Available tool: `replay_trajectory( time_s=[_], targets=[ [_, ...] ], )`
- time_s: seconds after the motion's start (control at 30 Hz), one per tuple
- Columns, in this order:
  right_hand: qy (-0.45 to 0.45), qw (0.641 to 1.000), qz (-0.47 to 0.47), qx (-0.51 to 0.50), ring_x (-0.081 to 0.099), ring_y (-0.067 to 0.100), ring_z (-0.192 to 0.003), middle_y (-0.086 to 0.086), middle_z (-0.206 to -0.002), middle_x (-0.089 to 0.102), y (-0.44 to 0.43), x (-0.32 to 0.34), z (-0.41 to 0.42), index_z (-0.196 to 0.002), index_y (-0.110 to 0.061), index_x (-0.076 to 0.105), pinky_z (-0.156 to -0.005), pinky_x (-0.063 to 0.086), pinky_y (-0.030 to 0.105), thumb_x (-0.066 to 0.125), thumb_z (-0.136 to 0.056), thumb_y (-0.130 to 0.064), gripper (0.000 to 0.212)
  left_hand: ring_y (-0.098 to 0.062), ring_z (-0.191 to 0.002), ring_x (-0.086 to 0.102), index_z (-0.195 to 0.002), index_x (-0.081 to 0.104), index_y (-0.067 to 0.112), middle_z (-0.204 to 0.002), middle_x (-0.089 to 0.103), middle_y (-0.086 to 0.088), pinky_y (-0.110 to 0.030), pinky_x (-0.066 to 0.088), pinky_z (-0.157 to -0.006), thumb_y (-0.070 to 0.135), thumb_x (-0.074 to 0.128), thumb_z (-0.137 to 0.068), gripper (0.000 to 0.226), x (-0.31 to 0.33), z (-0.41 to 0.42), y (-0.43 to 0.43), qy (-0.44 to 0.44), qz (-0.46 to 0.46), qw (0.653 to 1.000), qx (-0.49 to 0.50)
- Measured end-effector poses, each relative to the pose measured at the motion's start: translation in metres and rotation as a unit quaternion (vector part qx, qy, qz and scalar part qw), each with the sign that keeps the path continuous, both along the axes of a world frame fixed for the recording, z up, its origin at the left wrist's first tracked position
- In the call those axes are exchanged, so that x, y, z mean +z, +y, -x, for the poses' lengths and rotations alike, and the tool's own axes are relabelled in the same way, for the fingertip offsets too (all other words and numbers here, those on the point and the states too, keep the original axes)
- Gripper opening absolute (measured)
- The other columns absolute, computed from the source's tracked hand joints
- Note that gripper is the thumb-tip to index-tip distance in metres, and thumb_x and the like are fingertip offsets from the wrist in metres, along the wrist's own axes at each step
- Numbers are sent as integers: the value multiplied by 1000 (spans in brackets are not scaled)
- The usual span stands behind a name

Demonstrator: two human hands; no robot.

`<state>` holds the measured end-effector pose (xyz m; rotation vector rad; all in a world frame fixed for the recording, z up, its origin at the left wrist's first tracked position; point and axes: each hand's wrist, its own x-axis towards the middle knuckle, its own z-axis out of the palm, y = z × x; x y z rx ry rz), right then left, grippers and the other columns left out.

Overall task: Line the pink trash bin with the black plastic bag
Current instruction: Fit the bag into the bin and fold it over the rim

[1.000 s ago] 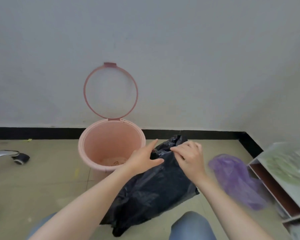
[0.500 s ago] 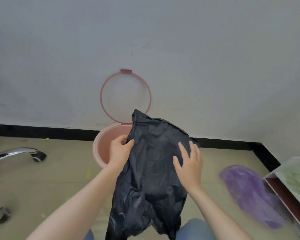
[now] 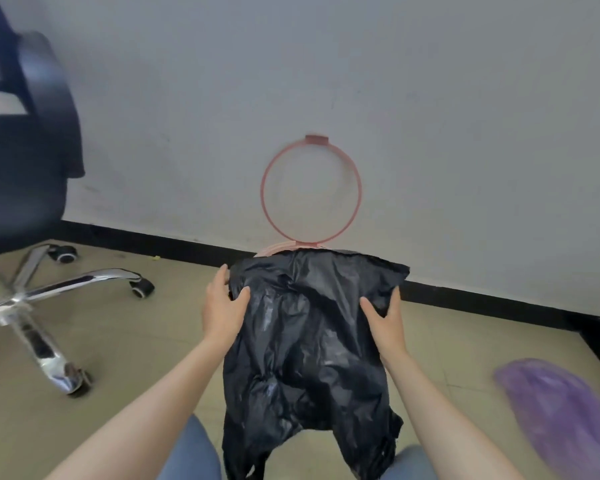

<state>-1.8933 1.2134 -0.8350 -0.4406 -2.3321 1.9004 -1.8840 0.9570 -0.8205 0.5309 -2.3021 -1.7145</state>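
The black bag [image 3: 309,327] hangs in the centre of the frame, held up by its upper corners in front of the pink bin [image 3: 274,250]. The bag covers nearly all of the bin; only a sliver of the pink rim shows above the bag's top edge, just below the pink ring [image 3: 311,190], which stands raised against the wall [image 3: 430,98] in the upper centre. Judgement: the ring is up so that the bin mouth is free to take the liner, and the bag is held spread and high so that its mouth can be found and opened over the bin. The bag is not yet inside the bin, as far as can be seen.

Left hand [image 3: 222,306]: grips the bag's upper left corner. The thumb lies on the near face of the plastic; the fingers [image 3: 219,277] wrap behind the edge. Closed on the bag.

Right hand [image 3: 387,318]: grips the upper right part of the bag. The thumb presses the near face and the fingers [image 3: 395,299] curl behind, with plastic pinched between. Closed on the bag.

The lower end of the bag droops crumpled toward the bottom of the frame, between the person's knees. A purple bag [image 3: 561,407] lies on the floor [image 3: 136,341] at lower right, apart from the work. An office chair [image 3: 25,168] stands at the left.
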Motion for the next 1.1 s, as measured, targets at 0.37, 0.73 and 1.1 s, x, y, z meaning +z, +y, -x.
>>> replay_trajectory(
  time_s=[0.37, 0.73, 1.1],
  targets=[
    [-117, 783, -527, 308, 3, 28, -144, -1, -158, 12, -52, -31, -8, -144, -34, 15, -113, 3, 58, 18, -90, -64, 62, -30, -143, -5, -146, 1, 24, -158, 0, 2, -43, 8, -117, 43, 35, -95, 64, -37, -8, 50, -148, 229, 906, -323],
    [-169, 728, -563, 353, 20, 26, -140, 7, -151, 29, -46, -24, 5, -140, -33, 30, -114, 2, 56, 34, -95, -43, 47, -35, -141, 10, -146, -1, 26, -158, 4, -5, -46, 18, -114, 27, 46, -93, 71, -55, 8, 38, -136, 428, 779, -438],
    [-37, 845, -420, 328, 60, 25, -105, 5, -115, 69, -31, -14, 9, -113, -18, 66, -95, 46, 38, 50, -94, -17, 25, -29, -77, 56, -75, 51, 14, -82, 61, -10, -30, 36, -61, -1, 47, -86, 19, -38, 19, 39, -92, 394, 842, -358]
  ],
)
